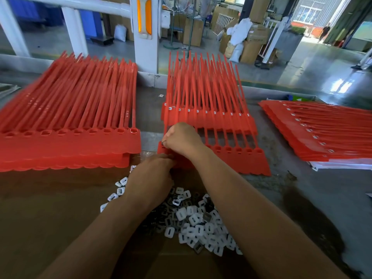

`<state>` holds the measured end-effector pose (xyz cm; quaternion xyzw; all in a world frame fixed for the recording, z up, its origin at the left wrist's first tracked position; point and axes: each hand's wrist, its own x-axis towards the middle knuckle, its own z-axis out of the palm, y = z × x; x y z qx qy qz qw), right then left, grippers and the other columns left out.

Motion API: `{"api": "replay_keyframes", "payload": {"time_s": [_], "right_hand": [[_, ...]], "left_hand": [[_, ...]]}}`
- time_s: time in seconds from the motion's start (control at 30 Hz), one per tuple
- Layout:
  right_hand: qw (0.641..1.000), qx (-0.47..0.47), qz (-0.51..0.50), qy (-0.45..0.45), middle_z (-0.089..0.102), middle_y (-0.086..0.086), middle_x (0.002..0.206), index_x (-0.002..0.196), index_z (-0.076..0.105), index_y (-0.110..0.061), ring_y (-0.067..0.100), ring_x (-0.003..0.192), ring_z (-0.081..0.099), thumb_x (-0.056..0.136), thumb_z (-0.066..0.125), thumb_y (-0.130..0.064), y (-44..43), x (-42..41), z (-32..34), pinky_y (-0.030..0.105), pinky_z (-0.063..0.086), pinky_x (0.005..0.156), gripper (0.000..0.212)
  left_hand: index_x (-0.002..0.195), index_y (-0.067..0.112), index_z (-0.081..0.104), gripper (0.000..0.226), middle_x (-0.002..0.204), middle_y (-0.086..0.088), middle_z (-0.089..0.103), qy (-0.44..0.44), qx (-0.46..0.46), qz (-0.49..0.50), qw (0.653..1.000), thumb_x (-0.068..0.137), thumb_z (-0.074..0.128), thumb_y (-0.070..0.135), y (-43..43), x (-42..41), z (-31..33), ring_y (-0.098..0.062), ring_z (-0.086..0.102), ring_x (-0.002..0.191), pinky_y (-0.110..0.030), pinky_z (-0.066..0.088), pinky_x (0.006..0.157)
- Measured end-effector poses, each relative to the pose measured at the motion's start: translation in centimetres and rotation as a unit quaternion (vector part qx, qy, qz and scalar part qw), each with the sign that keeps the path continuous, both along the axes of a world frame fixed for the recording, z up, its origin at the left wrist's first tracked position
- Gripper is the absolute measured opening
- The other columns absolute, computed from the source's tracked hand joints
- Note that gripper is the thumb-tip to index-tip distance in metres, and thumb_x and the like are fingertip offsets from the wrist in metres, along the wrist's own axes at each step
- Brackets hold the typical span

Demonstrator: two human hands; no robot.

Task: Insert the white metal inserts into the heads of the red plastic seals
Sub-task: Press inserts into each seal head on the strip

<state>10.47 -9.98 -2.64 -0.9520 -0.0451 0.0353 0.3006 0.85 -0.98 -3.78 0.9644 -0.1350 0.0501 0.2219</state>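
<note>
A sheet of joined red plastic seals (237,152) lies in front of me, its row of square heads toward me. My right hand (181,138) is curled over the leftmost heads, fingertips pressed down on one; what it pinches is hidden. My left hand (153,174) sits just below it at the sheet's near edge, fingers bent downward, their contents hidden. A loose pile of white metal inserts (197,224) lies on brown cardboard (50,214) under my forearms.
A thick stack of red seals with empty heads (68,125) lies at the left. A flat stack of seals with inserts fitted (322,129) lies at the right. Another sheet (207,109) lies behind the working one. White posts and boxes stand beyond the table.
</note>
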Motion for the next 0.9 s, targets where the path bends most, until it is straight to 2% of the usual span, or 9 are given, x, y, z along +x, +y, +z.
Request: {"api": "replay_keyframes", "payload": {"time_s": [0.2, 0.3, 0.4, 0.5, 0.57, 0.63, 0.7, 0.77, 0.9], "right_hand": [[0.997, 0.067, -0.042, 0.017, 0.07, 0.011, 0.1, 0.095, 0.072, -0.008, 0.026, 0.098, 0.063, 0.073, 0.066, -0.011, 0.1, 0.2, 0.1, 0.038, 0.052, 0.087, 0.023], [0.996, 0.066, -0.051, 0.021, 0.07, 0.011, 0.097, 0.092, 0.073, -0.01, 0.027, 0.097, 0.063, 0.07, 0.066, -0.009, 0.2, 0.3, 0.1, 0.038, 0.053, 0.085, 0.023], [0.997, 0.068, -0.042, 0.02, 0.071, 0.01, 0.094, 0.088, 0.074, -0.01, 0.027, 0.094, 0.064, 0.069, 0.066, -0.008, 0.2, 0.2, 0.1, 0.038, 0.053, 0.084, 0.021], [0.997, 0.072, -0.023, 0.024, 0.071, 0.009, 0.098, 0.092, 0.074, -0.008, 0.025, 0.096, 0.064, 0.073, 0.065, -0.008, -0.2, 0.1, 0.1, 0.037, 0.051, 0.088, 0.021], [0.996, 0.089, 0.005, 0.032, 0.07, 0.007, 0.103, 0.094, 0.073, -0.01, 0.02, 0.101, 0.062, 0.077, 0.066, -0.007, -0.7, -0.3, 0.2, 0.031, 0.047, 0.092, 0.019], [0.986, 0.159, 0.003, 0.038, 0.069, 0.005, 0.103, 0.094, 0.072, -0.011, 0.015, 0.096, 0.062, 0.078, 0.069, -0.008, -1.3, -1.0, 0.4, 0.023, 0.046, 0.085, 0.017], [0.973, 0.226, -0.003, 0.036, 0.069, -0.002, 0.091, 0.092, 0.071, -0.012, 0.004, 0.08, 0.059, 0.078, 0.069, -0.008, -1.9, -1.6, 0.7, 0.012, 0.043, 0.07, 0.015], [0.967, 0.251, -0.001, 0.032, 0.063, -0.012, 0.079, 0.088, 0.07, -0.015, -0.004, 0.072, 0.055, 0.079, 0.068, -0.009, -2.7, -2.3, 1.1, 0.006, 0.039, 0.06, 0.011], [0.97, 0.235, 0.044, 0.041, 0.063, -0.021, 0.076, 0.078, 0.066, -0.027, -0.009, 0.072, 0.056, 0.081, 0.068, -0.015, -5.1, -4.5, 2.4, 0.013, 0.038, 0.063, 0.013]], "left_hand": [[0.124, 0.024, 0.058, 0.048, 0.133, 0.008, 0.051, -0.001, 0.002, 0.0, 1.0, 0.083, 0.044, 0.004, 0.0, 0.0, 0.0, -0.014, 0.048, 0.118, -0.027, 0.041, 0.094], [0.122, 0.022, 0.059, 0.046, 0.131, 0.006, 0.053, 0.005, 0.003, 0.006, 1.0, 0.083, 0.043, 0.004, 0.0, 0.0, 0.0, -0.015, 0.05, 0.116, -0.03, 0.043, 0.093], [0.12, 0.021, 0.06, 0.045, 0.13, 0.006, 0.053, 0.01, 0.006, 0.006, 1.0, 0.082, 0.042, 0.004, 0.0, 0.0, 0.0, -0.015, 0.05, 0.115, -0.032, 0.043, 0.094], [0.12, 0.02, 0.061, 0.045, 0.131, 0.005, 0.053, 0.006, 0.001, 0.0, 1.0, 0.082, 0.043, 0.003, 0.0, 0.0, 0.0, -0.015, 0.05, 0.116, -0.033, 0.043, 0.094], [0.12, 0.021, 0.061, 0.046, 0.13, 0.006, 0.054, 0.001, -0.008, -0.005, 1.0, 0.082, 0.043, 0.002, 0.1, 0.0, 0.0, -0.014, 0.05, 0.117, -0.032, 0.042, 0.095], [0.117, 0.023, 0.062, 0.045, 0.129, 0.007, 0.055, -0.005, -0.016, -0.007, 1.0, 0.082, 0.043, 0.002, 0.1, 0.0, 0.1, -0.013, 0.051, 0.115, -0.03, 0.042, 0.094], [0.115, 0.023, 0.064, 0.044, 0.128, 0.008, 0.056, -0.014, -0.017, -0.005, 1.0, 0.082, 0.043, 0.002, 0.1, 0.1, 0.0, -0.013, 0.051, 0.115, -0.029, 0.042, 0.093], [0.116, 0.021, 0.063, 0.044, 0.129, 0.006, 0.056, -0.021, -0.017, -0.002, 1.0, 0.082, 0.043, 0.001, 0.1, 0.1, 0.0, -0.013, 0.05, 0.117, -0.027, 0.041, 0.095], [0.118, 0.019, 0.062, 0.041, 0.134, 0.005, 0.052, -0.017, -0.021, 0.004, 1.0, 0.084, 0.044, 0.003, 0.1, 0.3, -0.2, -0.013, 0.046, 0.124, -0.028, 0.037, 0.102]]}}
